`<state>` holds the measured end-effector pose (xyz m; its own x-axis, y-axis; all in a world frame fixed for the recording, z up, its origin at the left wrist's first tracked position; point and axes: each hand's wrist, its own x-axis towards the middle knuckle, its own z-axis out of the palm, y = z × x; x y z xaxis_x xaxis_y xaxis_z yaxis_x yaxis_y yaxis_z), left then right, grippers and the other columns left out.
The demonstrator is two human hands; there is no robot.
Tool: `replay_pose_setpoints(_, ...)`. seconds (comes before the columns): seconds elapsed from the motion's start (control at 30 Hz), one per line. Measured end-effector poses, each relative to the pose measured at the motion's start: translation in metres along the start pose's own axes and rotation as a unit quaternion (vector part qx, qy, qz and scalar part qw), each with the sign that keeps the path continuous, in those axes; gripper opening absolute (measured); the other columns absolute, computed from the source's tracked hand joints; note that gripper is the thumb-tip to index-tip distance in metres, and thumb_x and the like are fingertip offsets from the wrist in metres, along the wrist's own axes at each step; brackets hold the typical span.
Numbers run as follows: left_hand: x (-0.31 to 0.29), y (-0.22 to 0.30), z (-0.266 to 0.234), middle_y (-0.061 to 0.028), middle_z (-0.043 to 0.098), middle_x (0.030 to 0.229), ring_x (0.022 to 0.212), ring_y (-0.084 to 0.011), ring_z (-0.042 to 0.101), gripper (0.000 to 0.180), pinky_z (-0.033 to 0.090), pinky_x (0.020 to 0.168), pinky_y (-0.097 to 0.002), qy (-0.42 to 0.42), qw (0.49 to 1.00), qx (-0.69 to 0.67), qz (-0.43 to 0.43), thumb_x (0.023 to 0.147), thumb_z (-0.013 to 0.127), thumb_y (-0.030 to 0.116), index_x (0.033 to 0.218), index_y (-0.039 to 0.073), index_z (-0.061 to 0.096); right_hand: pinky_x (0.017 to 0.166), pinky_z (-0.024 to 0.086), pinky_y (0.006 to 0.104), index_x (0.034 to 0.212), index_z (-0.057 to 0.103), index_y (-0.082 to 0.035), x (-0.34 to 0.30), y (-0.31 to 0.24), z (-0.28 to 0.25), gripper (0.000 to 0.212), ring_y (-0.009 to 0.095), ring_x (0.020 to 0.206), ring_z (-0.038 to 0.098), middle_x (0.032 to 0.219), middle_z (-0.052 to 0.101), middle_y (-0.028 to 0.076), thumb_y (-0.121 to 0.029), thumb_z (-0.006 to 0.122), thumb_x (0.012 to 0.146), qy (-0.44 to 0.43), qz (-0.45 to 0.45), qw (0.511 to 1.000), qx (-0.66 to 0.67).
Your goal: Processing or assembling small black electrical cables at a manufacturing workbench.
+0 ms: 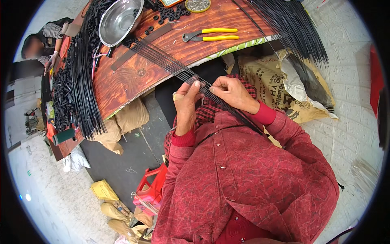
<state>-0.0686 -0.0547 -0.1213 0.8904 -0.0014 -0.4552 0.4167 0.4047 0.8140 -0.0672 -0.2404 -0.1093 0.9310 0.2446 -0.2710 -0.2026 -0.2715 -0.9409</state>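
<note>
A bundle of thin black cables (164, 62) slants from the tabletop over its near edge and across my lap. Around its middle my left hand (188, 97) is closed, the thumb pressed on top. My right hand (233, 92) sits just to the right, fingertips pinched at the same cables. Whether a smaller piece lies between those fingertips cannot be made out. The far ends of the bundle rest near a flat brown strip (140, 46) on the wood-patterned table (134, 83). Yellow-handled cutting pliers (211, 34) lie on the table beyond my hands.
A metal bowl (120, 22), black rings (168, 14) and a round tin of small metal parts (198, 5) stand at the back. Long black cables hang off the table at left (83, 81) and right (298, 30). A paper sack (300, 97) stands at right; another person (50, 32) sits far left.
</note>
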Motion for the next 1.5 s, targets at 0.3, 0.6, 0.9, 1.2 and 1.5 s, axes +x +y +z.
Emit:
replay_pose_setpoints(0.3,0.001,-0.001,-0.003,-0.0031,0.071,0.091,0.075,-0.0088,0.064,0.021,0.051,0.065,-0.0227,-0.002,1.000,0.006,0.004,0.090,0.072,0.016,0.106,0.003,0.069,0.059,0.042,0.0226,0.090,0.064,0.001,0.004,0.003,0.003,0.018,0.003,0.068,0.051,0.076,0.060,-0.002,-0.017,0.067,0.092,-0.031,0.008,0.999,0.032)
replay_pose_setpoints(0.6,0.001,0.001,-0.001,-0.0058,0.072,0.093,0.077,-0.0095,0.066,0.023,0.050,0.064,-0.0216,0.004,1.000,-0.023,0.002,0.091,0.070,0.015,0.109,0.003,0.066,0.061,0.044,0.0208,0.091,0.064,0.001,0.007,0.007,0.003,0.018,0.004,0.069,0.056,0.079,0.064,0.000,-0.017,0.067,0.093,-0.034,0.058,0.993,0.092)
replay_pose_setpoints(0.9,0.001,-0.001,0.000,-0.0055,0.072,0.094,0.079,-0.0099,0.067,0.020,0.050,0.065,-0.0217,0.010,1.000,-0.020,0.010,0.091,0.069,0.015,0.107,0.003,0.067,0.063,0.046,0.0220,0.095,0.066,0.001,0.003,-0.002,0.000,0.020,0.005,0.071,0.058,0.082,0.067,0.001,-0.019,0.063,0.096,-0.033,0.035,0.996,0.080)
replay_pose_setpoints(1.2,0.000,0.000,0.003,-0.0056,0.072,0.093,0.078,-0.0096,0.067,0.019,0.050,0.066,-0.0216,0.021,0.999,-0.043,-0.003,0.090,0.069,0.014,0.105,0.002,0.068,0.060,0.049,0.0241,0.094,0.067,0.003,0.007,-0.004,-0.006,0.020,0.007,0.070,0.061,0.080,0.069,0.004,-0.016,0.062,0.096,-0.042,0.027,0.992,0.114)
replay_pose_setpoints(1.5,0.004,-0.001,0.001,-0.0050,0.072,0.091,0.075,-0.0104,0.067,0.017,0.051,0.064,-0.0219,0.026,0.999,-0.036,-0.002,0.090,0.071,0.013,0.104,0.003,0.069,0.057,0.043,0.0200,0.088,0.063,-0.001,0.015,-0.002,-0.011,0.021,0.004,0.068,0.056,0.077,0.064,0.000,-0.020,0.070,0.093,-0.074,0.062,0.979,0.179)
